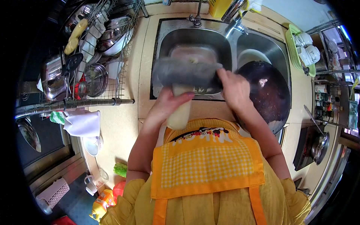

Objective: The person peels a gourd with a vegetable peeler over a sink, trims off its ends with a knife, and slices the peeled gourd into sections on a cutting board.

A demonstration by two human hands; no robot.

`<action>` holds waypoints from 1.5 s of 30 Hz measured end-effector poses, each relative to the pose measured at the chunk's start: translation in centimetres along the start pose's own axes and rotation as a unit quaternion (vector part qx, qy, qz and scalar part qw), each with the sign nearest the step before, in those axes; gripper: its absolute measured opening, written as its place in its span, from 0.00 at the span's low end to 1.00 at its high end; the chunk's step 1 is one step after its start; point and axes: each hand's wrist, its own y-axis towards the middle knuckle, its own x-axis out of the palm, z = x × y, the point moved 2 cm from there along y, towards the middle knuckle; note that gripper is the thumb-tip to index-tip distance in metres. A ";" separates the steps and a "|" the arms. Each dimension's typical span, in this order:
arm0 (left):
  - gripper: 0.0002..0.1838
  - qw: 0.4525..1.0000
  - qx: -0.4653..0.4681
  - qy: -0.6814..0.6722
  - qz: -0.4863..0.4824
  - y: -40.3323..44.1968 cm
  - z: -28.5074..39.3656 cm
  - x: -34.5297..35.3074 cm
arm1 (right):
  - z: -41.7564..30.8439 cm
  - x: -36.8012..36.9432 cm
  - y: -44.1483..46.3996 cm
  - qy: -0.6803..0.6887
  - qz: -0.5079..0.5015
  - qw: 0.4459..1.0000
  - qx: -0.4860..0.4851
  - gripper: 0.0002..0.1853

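Observation:
My left hand (169, 104) is wrapped round a long pale peeled vegetable (179, 114), its lower end near my apron. My right hand (235, 87) grips the handle of a wide cleaver-like knife (187, 73), blurred by motion. The blade lies across the upper end of the vegetable, over the left basin (195, 40) of the steel sink. Whether the blade touches the vegetable is too blurred to tell. Inside that basin, small pale pieces show beside and below the blade.
A large dark wok (267, 95) leans over the right basin, where a pale bowl (254, 56) sits. At the left stands a wire dish rack (119, 62). A green basket (294, 50) holds white cups. A pan (320, 148) is on the stove at right.

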 end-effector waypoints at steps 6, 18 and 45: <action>0.44 0.993 0.066 0.093 0.022 0.3 1.5 -0.1 | 2.7 0.1 -0.2 0.085 -0.023 0.989 0.121 0.21; 0.36 0.994 0.113 -0.007 -0.006 -0.7 3.8 -2.2 | 3.5 0.0 -1.1 0.035 -0.021 0.992 0.120 0.18; 0.29 0.902 0.043 -0.385 -0.189 9.4 3.5 -3.4 | 4.9 -0.3 -3.0 -0.073 -0.042 0.996 -0.027 0.11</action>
